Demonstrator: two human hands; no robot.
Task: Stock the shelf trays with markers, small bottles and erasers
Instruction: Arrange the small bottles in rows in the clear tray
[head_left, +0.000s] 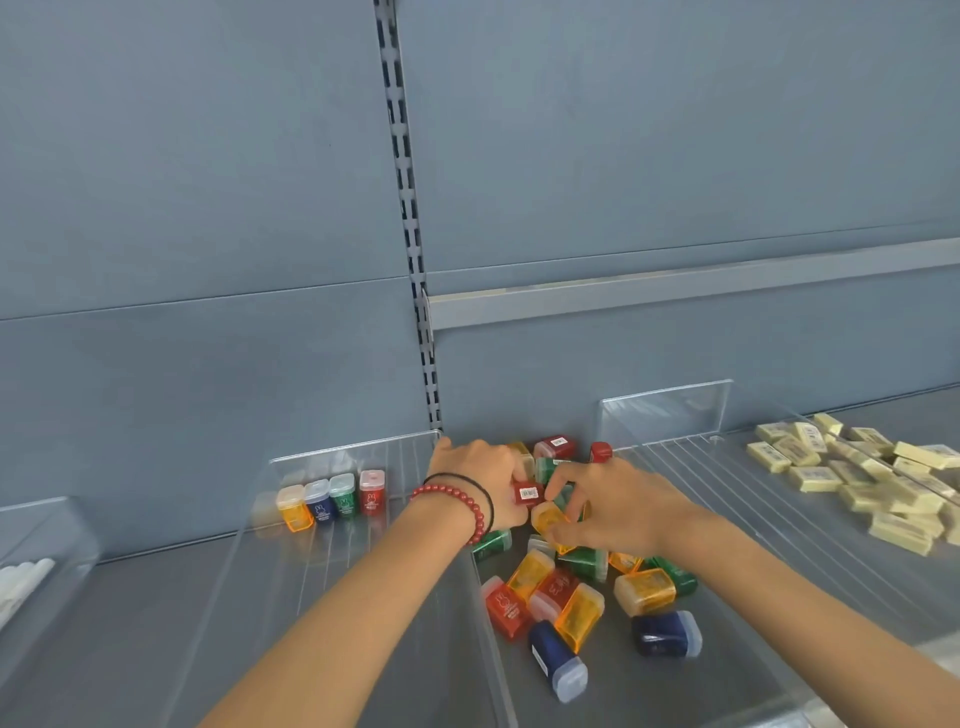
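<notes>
A loose heap of small bottles (587, 597), orange, red, green and dark blue, lies on the grey shelf between two clear trays. My left hand (480, 475) grips a red bottle (527, 493) at the heap's far end. My right hand (613, 504) pinches an orange bottle (548, 519) just in front of it. Several bottles (332, 500) stand upright in a row at the back of the clear tray (291, 597) on the left. Pale yellow erasers (862, 478) lie piled in the clear tray (737, 467) on the right.
White markers (21, 579) lie in a further clear tray at the far left edge. The blue-grey back panel with a slotted upright (410, 234) rises behind the shelf. A grey rail (675, 291) crosses the panel on the right.
</notes>
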